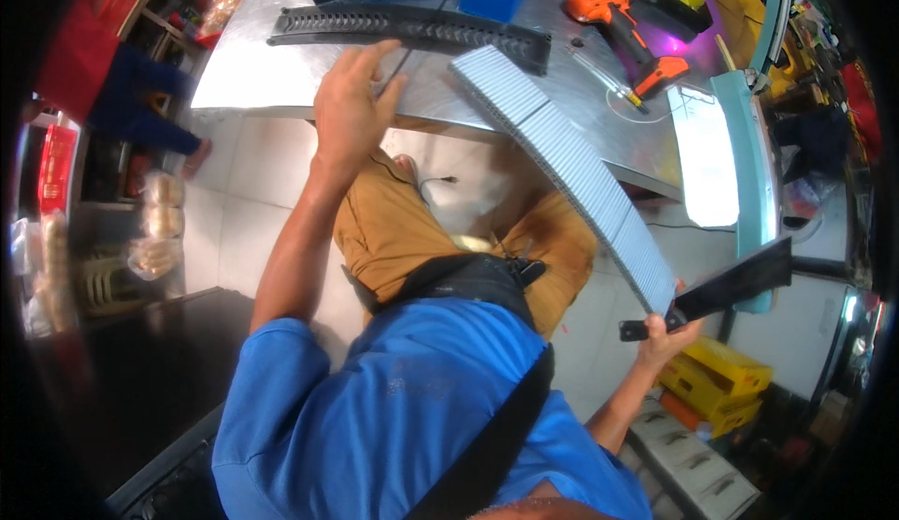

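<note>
Metal table [248,75] lies before me, and its near edge passes beneath the silver ribbed strip [571,164]. The grip of my right hand [668,340] is clamped on the near end, together with a black flat piece [740,284]; from there the long axis slants forward and left. Nearer to its far end is my left hand [348,108], fingers apart, just beside the black slotted strip [393,27]. Open floor [267,166] shows left of my knees.
</note>
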The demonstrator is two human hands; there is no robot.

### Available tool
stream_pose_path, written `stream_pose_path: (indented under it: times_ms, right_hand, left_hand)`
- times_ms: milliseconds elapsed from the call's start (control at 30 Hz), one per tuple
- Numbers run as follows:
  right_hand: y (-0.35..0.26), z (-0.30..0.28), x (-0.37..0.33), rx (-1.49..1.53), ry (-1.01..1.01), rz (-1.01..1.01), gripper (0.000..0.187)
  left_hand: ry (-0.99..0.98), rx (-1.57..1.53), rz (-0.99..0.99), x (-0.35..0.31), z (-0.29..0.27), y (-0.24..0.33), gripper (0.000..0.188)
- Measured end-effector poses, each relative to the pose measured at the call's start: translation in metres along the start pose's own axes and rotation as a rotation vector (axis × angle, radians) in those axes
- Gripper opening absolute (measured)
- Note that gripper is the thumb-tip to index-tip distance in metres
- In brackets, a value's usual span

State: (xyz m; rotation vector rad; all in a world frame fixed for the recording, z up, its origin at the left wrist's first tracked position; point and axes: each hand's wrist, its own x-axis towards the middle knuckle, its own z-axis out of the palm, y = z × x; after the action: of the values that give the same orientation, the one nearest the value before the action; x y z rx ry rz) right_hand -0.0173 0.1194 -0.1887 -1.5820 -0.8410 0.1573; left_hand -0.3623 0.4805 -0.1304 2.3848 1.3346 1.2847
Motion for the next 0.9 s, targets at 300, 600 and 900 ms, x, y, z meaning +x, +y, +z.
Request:
stream_pose_path:
  times_ms: [300,600,900]
  right_hand:
    - [-0.035,0.030,-0.058,0.049,0.065,0.178,0.114]
    - [-0.045,0.059,-0.079,0.368,-0.167,0.243,0.082]
    - [-0.080,0.116,0.036,0.591,-0.139,-0.089,0.047]
  left_hand:
    - [-0.733,-1.140,-0.219,-0.125,0.060,0.164,0.067]
    - [-0.926,-1.328,-0.629,-0.160,0.025,0.143,0.036]
    - [-0.953,-0.705,-0.365,-0.041,-0.084,0.027,0.065]
